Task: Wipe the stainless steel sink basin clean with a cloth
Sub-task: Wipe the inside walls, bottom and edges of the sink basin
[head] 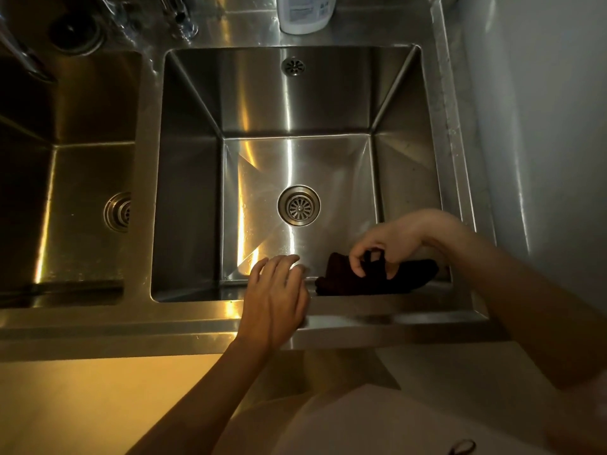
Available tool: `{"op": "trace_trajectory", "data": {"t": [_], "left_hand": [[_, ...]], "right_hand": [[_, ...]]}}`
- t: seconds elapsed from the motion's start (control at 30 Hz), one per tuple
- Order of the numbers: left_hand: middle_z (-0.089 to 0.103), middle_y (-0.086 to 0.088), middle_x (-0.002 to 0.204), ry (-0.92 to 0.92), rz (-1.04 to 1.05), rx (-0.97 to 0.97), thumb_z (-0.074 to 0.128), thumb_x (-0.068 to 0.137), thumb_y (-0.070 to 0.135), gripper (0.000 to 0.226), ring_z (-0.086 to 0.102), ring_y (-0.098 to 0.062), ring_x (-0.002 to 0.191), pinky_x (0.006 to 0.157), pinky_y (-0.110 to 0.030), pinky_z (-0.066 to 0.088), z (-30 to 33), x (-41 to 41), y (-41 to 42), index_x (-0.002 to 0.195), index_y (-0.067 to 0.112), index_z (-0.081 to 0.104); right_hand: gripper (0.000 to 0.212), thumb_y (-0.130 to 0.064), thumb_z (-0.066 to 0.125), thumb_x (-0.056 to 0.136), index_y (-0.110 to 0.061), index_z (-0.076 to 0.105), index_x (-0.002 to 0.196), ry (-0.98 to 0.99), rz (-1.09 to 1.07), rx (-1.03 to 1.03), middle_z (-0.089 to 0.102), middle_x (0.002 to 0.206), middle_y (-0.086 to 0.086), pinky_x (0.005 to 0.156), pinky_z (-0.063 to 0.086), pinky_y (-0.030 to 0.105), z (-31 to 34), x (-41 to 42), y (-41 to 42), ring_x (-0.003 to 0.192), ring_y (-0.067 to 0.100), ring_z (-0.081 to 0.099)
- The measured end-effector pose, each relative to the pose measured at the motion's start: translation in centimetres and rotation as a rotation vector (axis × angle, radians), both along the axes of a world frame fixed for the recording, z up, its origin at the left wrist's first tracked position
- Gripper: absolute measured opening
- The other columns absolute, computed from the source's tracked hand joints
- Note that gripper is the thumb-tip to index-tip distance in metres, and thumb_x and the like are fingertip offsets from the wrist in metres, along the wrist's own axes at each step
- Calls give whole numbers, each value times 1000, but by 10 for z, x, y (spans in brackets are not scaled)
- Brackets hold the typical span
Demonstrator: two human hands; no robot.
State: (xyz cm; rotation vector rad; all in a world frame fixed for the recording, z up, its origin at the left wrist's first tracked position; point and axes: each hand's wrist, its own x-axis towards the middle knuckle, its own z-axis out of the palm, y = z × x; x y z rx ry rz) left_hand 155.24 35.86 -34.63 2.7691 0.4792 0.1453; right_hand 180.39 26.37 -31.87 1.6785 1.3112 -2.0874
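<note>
The stainless steel sink basin (295, 106) fills the middle of the head view, with a round drain strainer (299, 205) in its floor. A dark cloth (414, 277) lies bunched at the basin's near right corner. My right hand (391, 239) reaches down from the right and pinches the cloth's top between curled fingers and thumb. My left hand (276, 290) hovers over the basin's front rim, just left of the cloth, with its fingers relaxed and slightly spread, holding nothing.
A second basin (65, 178) with its own drain lies to the left. Faucet parts (184, 24) and a white plastic bottle (305, 14) stand on the back ledge. A wall (542, 126) closes the right side. An overflow grille (293, 66) sits in the back wall.
</note>
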Motion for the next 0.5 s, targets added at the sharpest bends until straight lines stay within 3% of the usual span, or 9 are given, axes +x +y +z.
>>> {"op": "trace_trajectory", "data": {"t": [0.1, 0.23, 0.3, 0.4, 0.5], "left_hand": [[67, -11, 107, -23, -3, 6, 42, 91, 23, 29, 62, -26, 100, 93, -41, 45, 2, 1, -1, 96, 10, 67], [68, -12, 107, -47, -16, 17, 43, 90, 21, 29, 64, -28, 100, 93, -42, 45, 0, 1, 0, 95, 8, 69], [68, -13, 107, -62, -27, 21, 44, 90, 20, 29, 64, -28, 100, 93, -42, 46, -1, 0, 0, 95, 7, 69], [68, -13, 106, -83, -31, 26, 44, 90, 20, 29, 64, -27, 98, 93, -41, 46, -2, 1, -1, 95, 6, 69], [68, -13, 105, -89, -33, 26, 45, 89, 19, 27, 64, -27, 97, 92, -41, 47, -2, 0, -1, 95, 6, 69]], "right_hand": [[45, 9, 59, 81, -24, 58, 113, -53, 40, -76, 48, 116, -8, 94, 49, 43, -40, -6, 14, 113, 26, 49], [44, 9, 49, 87, -19, 56, 120, -173, 130, -155, 43, 130, 6, 66, 49, 28, -109, -16, 23, 100, 27, 50], [42, 6, 50, 86, -24, 57, 115, -239, 196, -159, 45, 132, 9, 66, 49, 31, -129, -19, 23, 95, 28, 53], [45, 5, 59, 80, -21, 56, 117, -308, 316, -99, 47, 129, 10, 77, 50, 37, -149, -20, 20, 104, 30, 52], [43, 3, 55, 81, -22, 55, 116, -301, 379, -93, 49, 124, 9, 61, 47, 28, -149, -16, 17, 90, 24, 52]]}}
